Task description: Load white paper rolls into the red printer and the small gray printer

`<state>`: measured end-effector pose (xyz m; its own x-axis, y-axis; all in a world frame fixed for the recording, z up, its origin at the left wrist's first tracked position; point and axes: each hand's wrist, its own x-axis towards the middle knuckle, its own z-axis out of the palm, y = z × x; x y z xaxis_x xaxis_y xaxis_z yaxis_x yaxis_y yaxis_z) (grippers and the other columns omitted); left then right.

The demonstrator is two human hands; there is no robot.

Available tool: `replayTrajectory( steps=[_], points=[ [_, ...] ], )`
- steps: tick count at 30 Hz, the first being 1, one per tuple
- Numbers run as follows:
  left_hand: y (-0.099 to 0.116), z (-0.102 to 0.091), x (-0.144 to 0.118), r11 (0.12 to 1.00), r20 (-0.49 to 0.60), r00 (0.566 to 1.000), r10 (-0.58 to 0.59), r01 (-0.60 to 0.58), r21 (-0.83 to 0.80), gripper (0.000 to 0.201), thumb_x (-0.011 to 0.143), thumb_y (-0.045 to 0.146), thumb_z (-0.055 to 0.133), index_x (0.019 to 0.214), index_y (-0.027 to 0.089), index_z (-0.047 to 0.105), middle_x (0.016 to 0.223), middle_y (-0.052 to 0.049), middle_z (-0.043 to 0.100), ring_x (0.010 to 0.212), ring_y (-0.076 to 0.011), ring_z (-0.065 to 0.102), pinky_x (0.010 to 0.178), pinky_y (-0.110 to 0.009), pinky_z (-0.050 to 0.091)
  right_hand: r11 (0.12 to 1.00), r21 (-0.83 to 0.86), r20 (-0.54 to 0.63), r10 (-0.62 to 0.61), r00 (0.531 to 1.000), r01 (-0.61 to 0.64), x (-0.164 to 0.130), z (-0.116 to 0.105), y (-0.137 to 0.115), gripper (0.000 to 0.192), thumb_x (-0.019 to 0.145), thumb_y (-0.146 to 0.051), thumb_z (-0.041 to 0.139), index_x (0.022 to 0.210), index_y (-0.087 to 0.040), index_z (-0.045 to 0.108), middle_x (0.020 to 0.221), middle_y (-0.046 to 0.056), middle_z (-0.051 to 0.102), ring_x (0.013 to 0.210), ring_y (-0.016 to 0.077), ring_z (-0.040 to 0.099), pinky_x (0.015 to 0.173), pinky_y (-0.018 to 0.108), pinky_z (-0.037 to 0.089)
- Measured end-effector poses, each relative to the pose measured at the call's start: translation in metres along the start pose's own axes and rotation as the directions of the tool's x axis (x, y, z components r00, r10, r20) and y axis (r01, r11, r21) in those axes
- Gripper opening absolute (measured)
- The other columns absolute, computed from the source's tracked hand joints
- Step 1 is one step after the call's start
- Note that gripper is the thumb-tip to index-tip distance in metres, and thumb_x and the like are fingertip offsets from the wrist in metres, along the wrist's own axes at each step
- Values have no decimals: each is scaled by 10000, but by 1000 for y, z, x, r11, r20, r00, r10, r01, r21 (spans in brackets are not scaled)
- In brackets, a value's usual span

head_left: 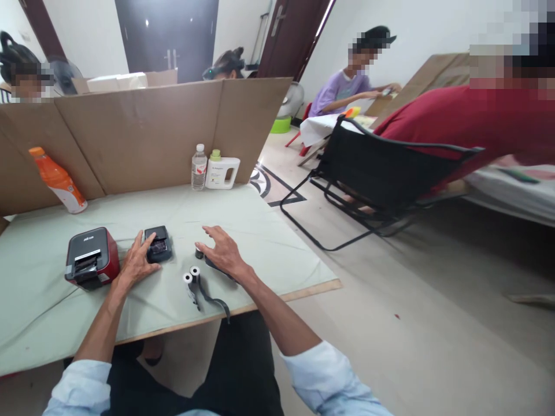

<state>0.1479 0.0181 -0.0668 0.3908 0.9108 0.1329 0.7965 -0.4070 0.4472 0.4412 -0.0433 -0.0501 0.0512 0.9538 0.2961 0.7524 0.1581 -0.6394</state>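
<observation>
On the table (260, 242), the small black device (158, 244) is steadied by the left hand (135, 263); the right hand (222, 252), fingers spread and holding nothing, is best lowered gently onto the ribbon spool (200, 253).

The small black plastic cartridge (158, 244) looks glossy; at nine o'clock, the red-and-black plastic printer (92, 257) shines too, on matt pale-green cloth table cover (243, 219) over bare wooden board (303, 293).
</observation>
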Motion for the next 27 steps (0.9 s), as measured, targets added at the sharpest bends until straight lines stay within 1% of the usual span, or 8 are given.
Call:
replayTrajectory(
  steps=[2, 4, 7, 9, 15, 17, 23, 27],
  points=[
    [10, 3, -7, 1000, -58, 998, 17, -15, 28, 1010, 670, 245, 868, 1579, 293, 432, 1732, -148, 205, 1542, -438, 317, 1211, -568, 377, 989, 100, 118, 100, 988, -111, -4, 0, 20, 581, 892, -403, 702, 1419, -185, 591, 1266, 125, 677, 1074, 242, 664, 966, 394, 531],
    [21, 8, -15, 999, -111, 993, 27, -22, 49, 968, 691, 235, 847, 1567, 309, 442, 1725, -133, 233, 1549, -435, 296, 1222, -594, 348, 970, 178, 221, 125, 967, -166, -8, 4, 32, 589, 868, -407, 720, 1406, -199, 600, 1250, 108, 694, 1027, 219, 680, 915, 365, 542],
    [27, 12, -21, 999, -159, 987, 15, -9, 38, 952, 709, 218, 818, 1573, 298, 427, 1712, -137, 258, 1541, -436, 308, 1236, -597, 327, 964, 232, 263, 64, 963, -127, -11, 9, 36, 442, 858, -333, 714, 1275, -191, 681, 1181, 89, 732, 1014, 212, 685, 926, 349, 527],
    [23, 11, -18, 1000, -172, 985, 2, 3, 31, 960, 707, 201, 800, 1582, 278, 412, 1708, -146, 261, 1542, -439, 305, 1239, -590, 328, 962, 249, 271, 38, 962, -109, -9, 9, 33, 341, 868, -289, 687, 1190, -180, 717, 1138, 83, 751, 992, 210, 692, 920, 336, 521],
    [-7, 2, 12, 999, 3, 1000, 10, -10, 37, 1022, 643, 232, 857, 1573, 274, 435, 1704, -145, 267, 1522, -415, 367, 1218, -513, 392, 957, 264, 334, 25, 942, -119, -11, 4, 22, 258, 879, -222, 622, 1097, -185, 755, 1038, 62, 783, 888, 195, 703, 836, 302, 518],
    [-11, 3, 16, 1000, 21, 1000, 11, -12, 27, 1039, 642, 251, 875, 1580, 280, 428, 1704, -142, 266, 1518, -404, 379, 1218, -497, 394, 949, 296, 355, -5, 935, -107, -14, 6, 20, 247, 873, -204, 616, 1076, -190, 756, 1017, 49, 783, 880, 184, 697, 834, 292, 515],
    [-5, 4, 13, 998, 12, 999, -39, 38, 40, 1045, 644, 292, 915, 1578, 319, 446, 1718, -126, 249, 1500, -432, 401, 1180, -517, 434, 921, 364, 485, -57, 873, -142, -15, 4, 17, 242, 875, -226, 631, 1081, -160, 740, 1037, 64, 767, 840, 168, 687, 771, 270, 526],
    [1, 2, 13, 995, 25, 997, -77, 75, 64, 1005, 640, 302, 924, 1549, 330, 495, 1720, -122, 249, 1469, -454, 435, 1142, -531, 464, 928, 339, 561, -64, 825, -158, -3, -1, 20, 380, 855, -283, 709, 1213, -159, 727, 1137, 90, 765, 958, 209, 713, 880, 323, 554]
  ],
)
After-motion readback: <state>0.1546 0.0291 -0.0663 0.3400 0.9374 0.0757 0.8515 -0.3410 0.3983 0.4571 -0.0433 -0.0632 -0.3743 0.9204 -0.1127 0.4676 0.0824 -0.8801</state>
